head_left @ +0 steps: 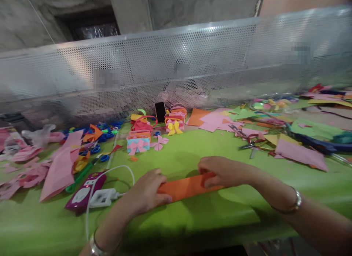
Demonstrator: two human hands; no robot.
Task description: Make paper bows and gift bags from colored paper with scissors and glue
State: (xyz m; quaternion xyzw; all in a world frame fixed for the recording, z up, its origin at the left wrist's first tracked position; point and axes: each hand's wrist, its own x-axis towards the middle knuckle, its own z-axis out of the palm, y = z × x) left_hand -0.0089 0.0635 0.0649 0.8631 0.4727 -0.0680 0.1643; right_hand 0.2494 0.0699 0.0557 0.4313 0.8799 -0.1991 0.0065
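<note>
A long strip of orange paper stretches between my two hands, just above the green-covered table near its front edge. My left hand pinches its left end, thumb on the near side. At the other end, my right hand grips the strip with thumb and curled fingers, and part of the paper shows folded or bent there. Beyond the hands stand small paper bags with bows, one of them blue and pink. A loose pink paper bow lies beside it.
To the left are a purple power strip with a white charger and cable, plus pink paper. Scissors and paper scraps lie right. A phone leans at the back before a perforated metal screen.
</note>
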